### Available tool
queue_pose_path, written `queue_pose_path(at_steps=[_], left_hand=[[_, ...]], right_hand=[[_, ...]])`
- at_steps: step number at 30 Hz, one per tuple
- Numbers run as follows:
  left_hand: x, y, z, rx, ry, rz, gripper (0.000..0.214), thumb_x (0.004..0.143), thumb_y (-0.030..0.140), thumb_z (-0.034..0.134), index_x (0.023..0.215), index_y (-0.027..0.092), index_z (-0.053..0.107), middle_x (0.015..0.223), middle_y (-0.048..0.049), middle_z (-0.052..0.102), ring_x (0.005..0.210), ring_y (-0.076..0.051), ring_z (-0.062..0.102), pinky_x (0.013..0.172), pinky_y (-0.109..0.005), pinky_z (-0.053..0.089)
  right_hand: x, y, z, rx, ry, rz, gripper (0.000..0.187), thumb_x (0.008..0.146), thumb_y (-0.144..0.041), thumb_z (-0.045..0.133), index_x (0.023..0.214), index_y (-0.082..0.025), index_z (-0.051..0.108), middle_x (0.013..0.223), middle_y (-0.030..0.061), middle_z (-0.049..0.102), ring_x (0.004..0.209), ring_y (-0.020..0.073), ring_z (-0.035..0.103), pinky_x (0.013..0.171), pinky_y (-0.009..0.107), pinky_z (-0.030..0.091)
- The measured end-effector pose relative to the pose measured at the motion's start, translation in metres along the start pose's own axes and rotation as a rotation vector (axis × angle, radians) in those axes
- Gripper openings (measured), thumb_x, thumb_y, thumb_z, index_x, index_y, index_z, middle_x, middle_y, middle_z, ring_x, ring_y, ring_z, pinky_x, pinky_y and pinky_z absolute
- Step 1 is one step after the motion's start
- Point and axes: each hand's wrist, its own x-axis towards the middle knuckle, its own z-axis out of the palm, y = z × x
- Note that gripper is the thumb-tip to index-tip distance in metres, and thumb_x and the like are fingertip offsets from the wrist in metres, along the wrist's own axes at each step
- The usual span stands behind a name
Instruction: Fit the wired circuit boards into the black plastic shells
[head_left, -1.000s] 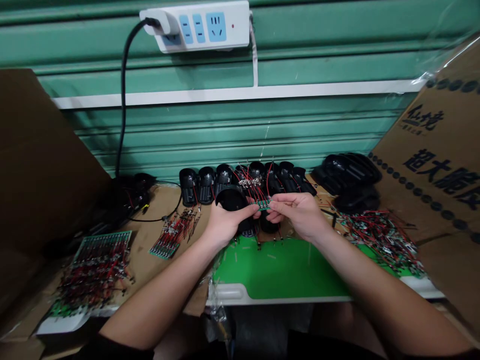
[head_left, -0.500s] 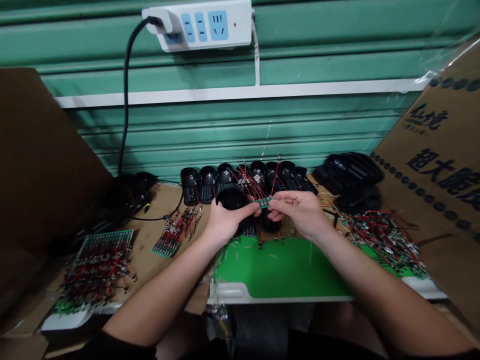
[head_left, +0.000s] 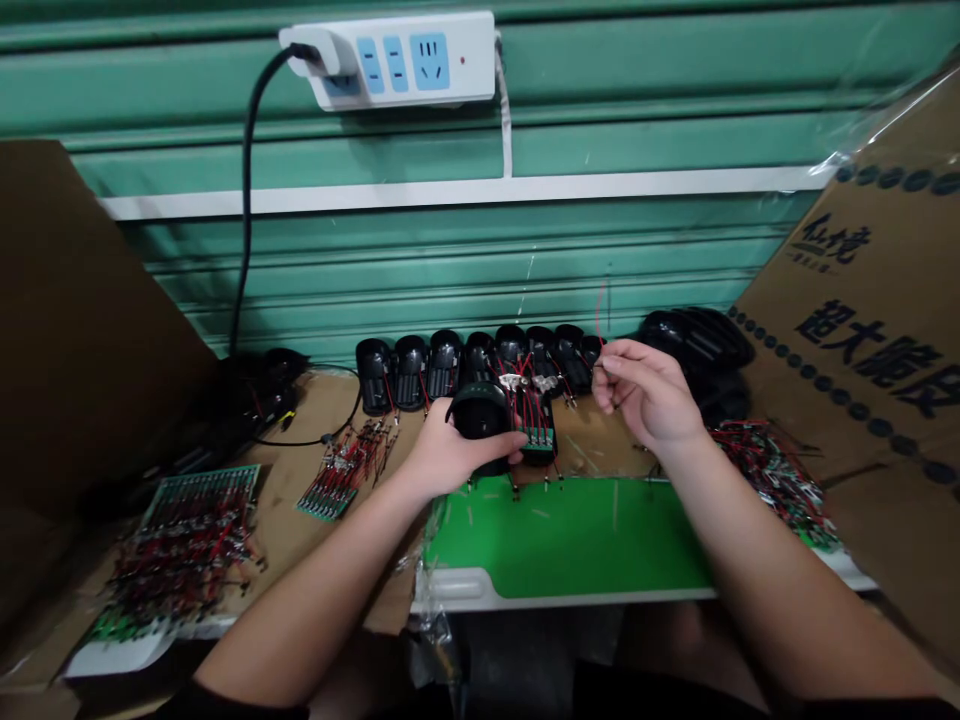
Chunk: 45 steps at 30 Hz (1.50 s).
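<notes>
My left hand (head_left: 450, 458) grips a black plastic housing (head_left: 481, 412) with a round open end. Between its thumb and fingers it also pinches a green circuit board strip (head_left: 540, 438) with several red wires standing up from it. My right hand (head_left: 651, 395) is raised to the right, apart from the strip, its thumb and forefinger closed on a thin red wire (head_left: 600, 318) that points upward. Whatever sits at the wire's lower end is hidden by the fingers. Behind the hands stands a row of black housings (head_left: 446, 365), some with red wires hanging out.
Wired circuit boards (head_left: 187, 540) lie at left, with a smaller bundle (head_left: 345, 470) nearer the middle. A tangled pile of wired boards (head_left: 780, 480) lies at right beside a cardboard box (head_left: 862, 400). Black shells (head_left: 697, 345) are stacked behind. A power strip (head_left: 405, 62) hangs above the green mat (head_left: 562, 540).
My right hand has moved away from the circuit board strip, to the right and slightly up, carrying a red wire. The left hand still holds the housing and strip, slightly lower and further right.
</notes>
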Motion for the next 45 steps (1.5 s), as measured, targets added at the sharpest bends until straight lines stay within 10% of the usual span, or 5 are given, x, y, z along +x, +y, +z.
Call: queue_pose_path(at_steps=[26, 29, 37, 45], left_hand=[[0.012, -0.004, -0.006, 0.0, 0.322, 0.132, 0.043, 0.071, 0.044, 0.098, 0.088, 0.011, 0.077, 0.084, -0.009, 0.082, 0.073, -0.015, 0.077, 0.079, -0.029, 0.067], [0.007, 0.004, -0.01, 0.119, 0.193, 0.12, 0.037, 0.073, 0.042, 0.095, 0.083, 0.01, 0.078, 0.078, -0.0089, 0.079, 0.07, -0.014, 0.073, 0.074, -0.027, 0.063], [-0.007, 0.008, -0.012, 0.654, -0.659, 0.113, 0.023, 0.069, 0.029, 0.086, 0.086, 0.013, 0.085, 0.083, -0.0056, 0.078, 0.073, -0.009, 0.067, 0.067, -0.018, 0.048], [-0.011, -0.012, -0.002, 0.942, -0.743, 0.013, 0.015, 0.069, 0.025, 0.084, 0.08, 0.016, 0.081, 0.066, 0.0009, 0.069, 0.052, -0.004, 0.047, 0.051, -0.02, 0.023]], right_hand=[[-0.013, 0.012, 0.016, -0.121, -0.15, 0.126, 0.027, 0.075, -0.038, 0.091, 0.084, -0.018, 0.075, 0.053, -0.0062, 0.054, 0.039, 0.0105, 0.049, 0.035, 0.022, 0.035], [-0.008, 0.008, 0.011, -0.049, -0.042, 0.063, 0.031, 0.074, -0.039, 0.093, 0.084, -0.02, 0.071, 0.057, -0.0042, 0.061, 0.041, 0.0115, 0.054, 0.037, 0.023, 0.039], [0.003, 0.005, 0.003, -0.058, 0.044, 0.005, 0.047, 0.073, -0.047, 0.1, 0.097, -0.021, 0.068, 0.095, 0.0076, 0.084, 0.062, 0.0154, 0.073, 0.046, 0.022, 0.052], [-0.006, 0.014, 0.013, -0.139, -0.094, 0.014, 0.048, 0.076, -0.053, 0.101, 0.097, -0.02, 0.072, 0.095, 0.0078, 0.084, 0.067, 0.0184, 0.077, 0.048, 0.026, 0.06]])
